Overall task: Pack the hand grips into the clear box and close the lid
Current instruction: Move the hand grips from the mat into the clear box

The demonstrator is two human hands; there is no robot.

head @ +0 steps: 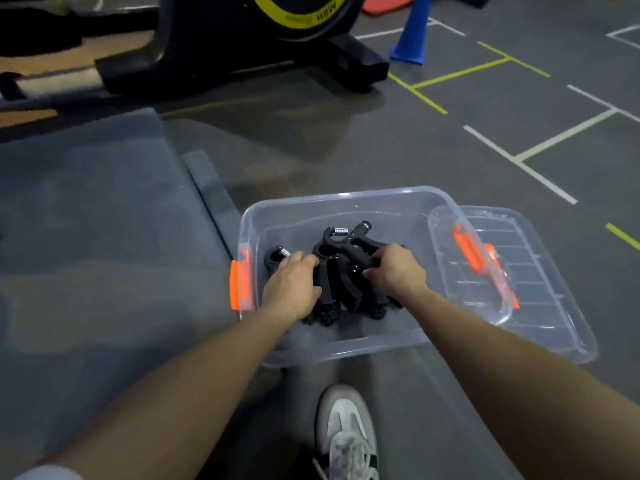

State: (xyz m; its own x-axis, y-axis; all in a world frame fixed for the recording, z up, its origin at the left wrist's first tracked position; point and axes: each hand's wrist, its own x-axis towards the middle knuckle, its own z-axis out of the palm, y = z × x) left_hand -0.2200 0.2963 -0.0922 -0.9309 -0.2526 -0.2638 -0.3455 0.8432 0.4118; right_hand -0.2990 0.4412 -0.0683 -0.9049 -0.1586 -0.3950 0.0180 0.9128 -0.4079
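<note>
Down on the dark gym floor [450, 140], a clear box [332, 348] is sitting open, and both hands are reaching into it. Inside, a bunch of black hand grips [341, 271] is lying in a heap. The left hand [292, 287] is curling over the grips on its side, and the right hand [394, 270] is closing its fingers around one grip's handle. Just right of the box, the lid [540, 282] is lying, overlapping its edge. On the exercise machine [242, 39] behind, the yellow ring's lettering is showing upside down, too blurred to read.
</note>
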